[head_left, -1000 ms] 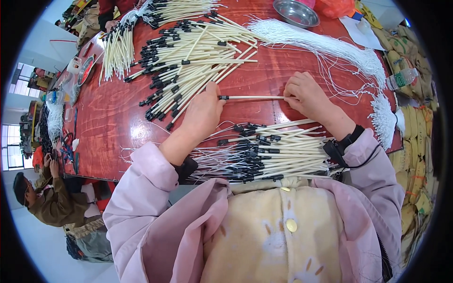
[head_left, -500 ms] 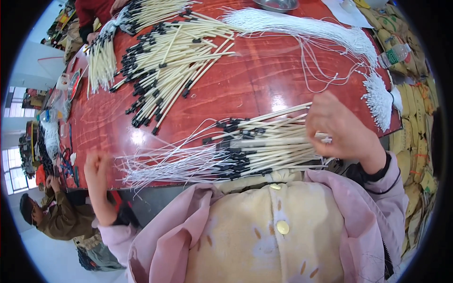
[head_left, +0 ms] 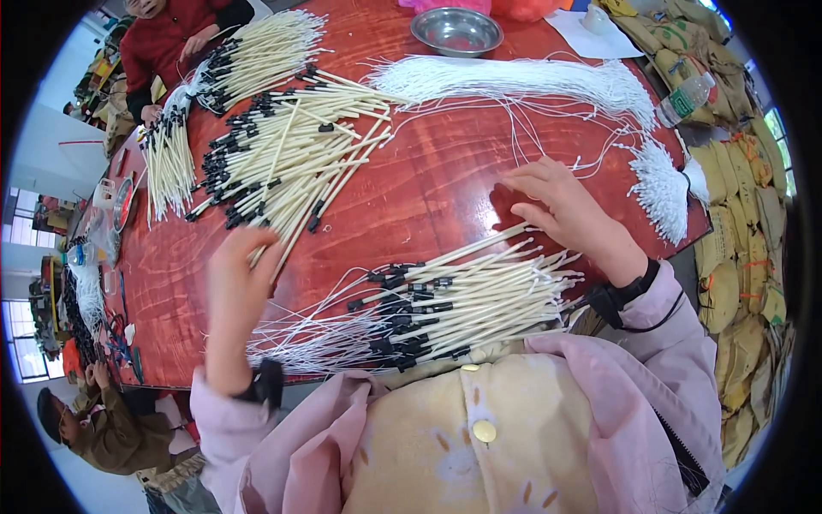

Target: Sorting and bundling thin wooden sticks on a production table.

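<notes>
My right hand (head_left: 569,212) is over the red table, fingers apart and nothing in them, just beyond the far right ends of the near bundle. That bundle of cream rods (head_left: 479,300) has black end pieces, and white cords (head_left: 317,338) trail left from it. My left hand (head_left: 244,278), blurred with its fingers bent, hovers at the near edge of a large loose heap of black-tipped cream rods (head_left: 291,150). Rod ends show beside its fingertips; whether it touches them I cannot tell. A long hank of white cords (head_left: 522,84) lies across the far side.
Behind the table's far edge a metal bowl (head_left: 457,32) sits near a white sheet (head_left: 591,34). A plastic bottle (head_left: 685,98) and stacked sacks (head_left: 728,231) line the right. A person in red (head_left: 167,51) works at far left; another (head_left: 111,428) sits at left.
My left hand has moved right and away from me toward the rod heap. My right hand has lifted off the near bundle and its fingers have spread. The view has shifted slightly.
</notes>
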A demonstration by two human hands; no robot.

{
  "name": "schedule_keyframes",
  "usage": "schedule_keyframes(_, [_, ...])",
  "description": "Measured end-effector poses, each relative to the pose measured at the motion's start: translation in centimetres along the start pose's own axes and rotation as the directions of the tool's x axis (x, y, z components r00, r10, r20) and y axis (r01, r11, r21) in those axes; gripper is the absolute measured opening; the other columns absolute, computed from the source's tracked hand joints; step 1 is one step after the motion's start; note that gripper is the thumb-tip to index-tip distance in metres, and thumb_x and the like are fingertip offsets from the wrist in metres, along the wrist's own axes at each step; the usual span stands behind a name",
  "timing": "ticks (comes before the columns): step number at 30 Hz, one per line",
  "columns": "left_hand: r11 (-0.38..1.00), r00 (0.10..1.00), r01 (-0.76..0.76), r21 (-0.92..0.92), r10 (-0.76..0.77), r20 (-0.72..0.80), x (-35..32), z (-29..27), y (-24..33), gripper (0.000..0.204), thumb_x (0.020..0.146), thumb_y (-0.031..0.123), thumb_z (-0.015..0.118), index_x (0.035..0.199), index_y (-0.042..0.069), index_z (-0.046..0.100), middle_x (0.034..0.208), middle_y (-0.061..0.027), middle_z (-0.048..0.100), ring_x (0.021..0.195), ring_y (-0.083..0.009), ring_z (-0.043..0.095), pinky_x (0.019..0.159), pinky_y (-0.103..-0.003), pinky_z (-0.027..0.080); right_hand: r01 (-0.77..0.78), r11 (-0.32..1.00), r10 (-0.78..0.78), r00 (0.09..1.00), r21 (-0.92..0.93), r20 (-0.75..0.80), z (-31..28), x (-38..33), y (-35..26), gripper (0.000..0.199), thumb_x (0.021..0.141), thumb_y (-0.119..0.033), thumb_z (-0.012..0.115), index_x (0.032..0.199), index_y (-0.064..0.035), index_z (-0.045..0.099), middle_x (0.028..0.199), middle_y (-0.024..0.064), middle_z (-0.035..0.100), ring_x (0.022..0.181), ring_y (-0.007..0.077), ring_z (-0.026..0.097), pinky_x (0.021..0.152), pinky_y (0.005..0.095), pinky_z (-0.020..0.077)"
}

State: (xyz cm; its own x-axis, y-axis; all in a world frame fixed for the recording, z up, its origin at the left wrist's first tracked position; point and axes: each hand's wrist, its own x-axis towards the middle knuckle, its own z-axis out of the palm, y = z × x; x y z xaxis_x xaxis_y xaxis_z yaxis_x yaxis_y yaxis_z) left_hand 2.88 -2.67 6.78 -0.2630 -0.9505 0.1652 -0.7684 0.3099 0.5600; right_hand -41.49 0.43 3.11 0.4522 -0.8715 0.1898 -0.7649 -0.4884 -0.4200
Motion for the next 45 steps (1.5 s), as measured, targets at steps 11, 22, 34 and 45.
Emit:
schedule_keyframes(11, [0.869, 0.976, -0.209, 0.448, 0.216, 0.036, 18.3, 17.6, 5.7, 0.018, 0.091, 0.011, 0.06, 0.099, 0.0, 0.072, 0.106, -0.0187, 0.067, 0.101, -0.0347, 0.067, 0.085, -0.044, 0.057, -0.04, 0.999, 0.04, 0.999, -0.003, 0.022, 0.3, 0.8, -1.6, 0.045, 0.088, -0.014, 0.072, 0.13, -0.0014, 0.062, 0.127, 0.0141, 0.062, 0.113, 0.0332, 0.056, 0.101, 0.0426, 0.0441])
schedule_keyframes(22, [0.949, 0.889, -0.263, 0.175, 0.168, 0.426, 6.8, 13.2, 8.0, 0.014, 0.093, 0.012, 0.056, 0.098, -0.001, 0.057, 0.088, -0.0263, 0.07, 0.088, -0.0417, 0.07, 0.073, -0.052, 0.056, -0.011, 1.0, 0.011, 0.997, -0.005, -0.074, 1.3, 0.5, -0.7, 0.052, 0.086, -0.011, 0.073, 0.136, -0.0047, 0.059, 0.127, 0.0131, 0.061, 0.111, 0.0325, 0.056, 0.099, 0.0421, 0.0449])
schedule_keyframes(34, [0.798, 0.874, -0.232, -0.556, 0.421, 0.241, 4.4, 10.6, 13.4, 0.015, 0.098, 0.016, 0.06, 0.103, 0.001, 0.06, 0.074, -0.0146, 0.065, 0.069, -0.0323, 0.067, 0.067, -0.043, 0.052, 0.142, 0.987, -0.135, 0.986, 0.07, -0.095, 2.9, 3.5, -5.3, 0.022, 0.083, -0.011, 0.075, 0.104, -0.0061, 0.071, 0.093, 0.0093, 0.067, 0.088, 0.0309, 0.062, 0.081, 0.0407, 0.0489])
schedule_keyframes(45, [0.652, 0.772, 0.289, -0.701, 0.275, 0.574, 8.8, 12.1, 10.1, 0.018, 0.103, 0.024, 0.06, 0.1, 0.008, 0.067, 0.073, 0.0043, 0.057, 0.061, -0.0056, 0.052, 0.055, -0.021, 0.041, -0.057, 0.756, 0.195, 0.971, 0.652, -0.141, -4.4, 1.3, -5.3, 0.031, 0.096, -0.021, 0.064, 0.075, -0.0001, 0.072, 0.076, 0.0087, 0.07, 0.071, 0.0144, 0.064, 0.067, 0.0308, 0.0486])
